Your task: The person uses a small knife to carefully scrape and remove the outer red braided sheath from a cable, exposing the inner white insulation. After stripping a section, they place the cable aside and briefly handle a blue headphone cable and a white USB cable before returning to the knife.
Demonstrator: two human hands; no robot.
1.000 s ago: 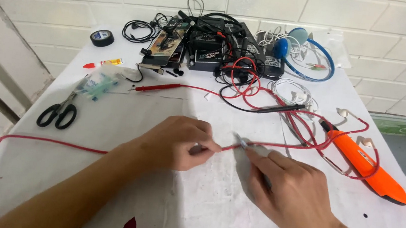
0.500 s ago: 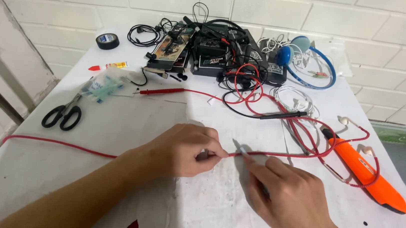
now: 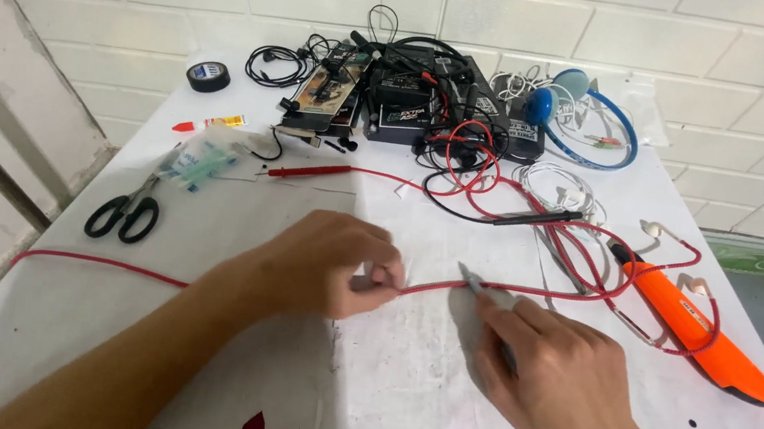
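Hands, two: left hand (image 3: pixel 330 261) fingers pinch red wire (image 3: pixel 436 285); right hand (image 3: pixel 553 384) grips one blade (image 3: pixel 472 282).

Left hand (image 3: pixel 325 265) now spread slightly wider from the right hand (image 3: pixel 563 385) than a second ago, leaving a longer run of red wire (image 3: pixel 436 285) bare and taut between them. Small metal blade (image 3: pixel 471 281) in the right hand shifted along the wire, away from the left hand. View tipped down a little, so the scissors (image 3: pixel 122 214) sit higher in view.
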